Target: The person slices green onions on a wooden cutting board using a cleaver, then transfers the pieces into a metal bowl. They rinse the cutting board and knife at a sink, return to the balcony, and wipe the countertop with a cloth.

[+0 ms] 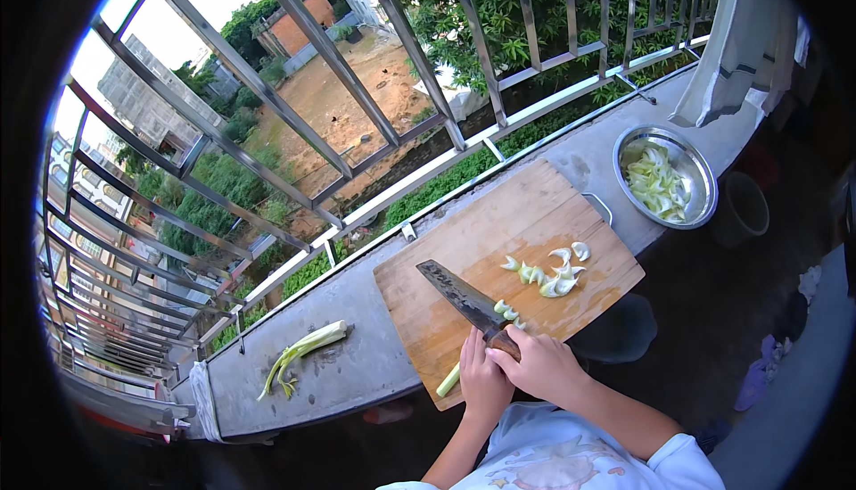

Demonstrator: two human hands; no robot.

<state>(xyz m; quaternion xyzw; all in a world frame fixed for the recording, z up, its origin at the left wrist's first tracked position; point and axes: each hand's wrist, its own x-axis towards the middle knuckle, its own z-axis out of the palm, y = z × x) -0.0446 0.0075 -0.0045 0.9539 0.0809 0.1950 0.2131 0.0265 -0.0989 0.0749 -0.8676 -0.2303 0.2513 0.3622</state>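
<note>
On a wooden cutting board (428, 289), my right hand (545, 363) grips the wooden handle of a large kitchen knife (458, 296) with a dark, worn blade. My left hand (483, 376) rests over a pale green vegetable stalk (448, 380), whose end sticks out to its left. Small cut slices (507, 309) lie along the far side of the blade. More curved pale slices (558, 276) are spread on the board's right part. A leafy stalk piece (307, 348), celery-like, lies on the concrete ledge left of the board.
A steel bowl (705, 206) holding sliced vegetable stands on the concrete ledge (374, 369) to the right. Metal railing (414, 206) runs along the far edge. Grey cloth (725, 68) hangs at the upper right. Below the ledge are a dark bucket (745, 206) and a dark rounded thing (618, 329).
</note>
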